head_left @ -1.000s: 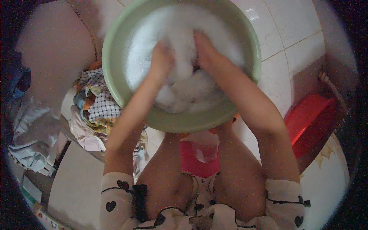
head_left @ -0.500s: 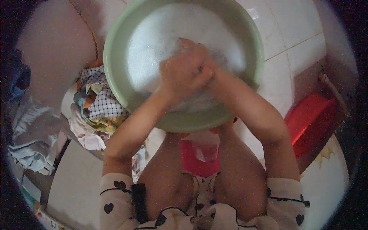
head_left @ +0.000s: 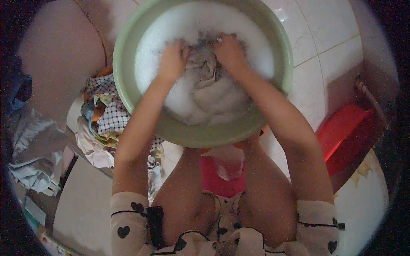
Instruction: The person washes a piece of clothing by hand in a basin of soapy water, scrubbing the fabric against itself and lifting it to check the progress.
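Observation:
A large pale green basin holds white suds and a wet beige-grey cloth that lies bunched and twisted in the middle. My left hand is closed on the cloth's far left part, its fingers curled into the foam. On the far right part, my right hand is closed too, with foam on its fingers. The fingertips of both hands are partly hidden by suds and fabric. Which garment the cloth is, I cannot tell.
Left of the basin lies a heap of clothes, some checked and some patterned. Pale grey fabric hangs farther left. A red plastic tub stands at the right, by a tiled floor. A pink stool shows between my legs.
My hands were together over the suds; now they are apart, the left farther left, both farther from me. The beige-grey cloth has come into sight between them.

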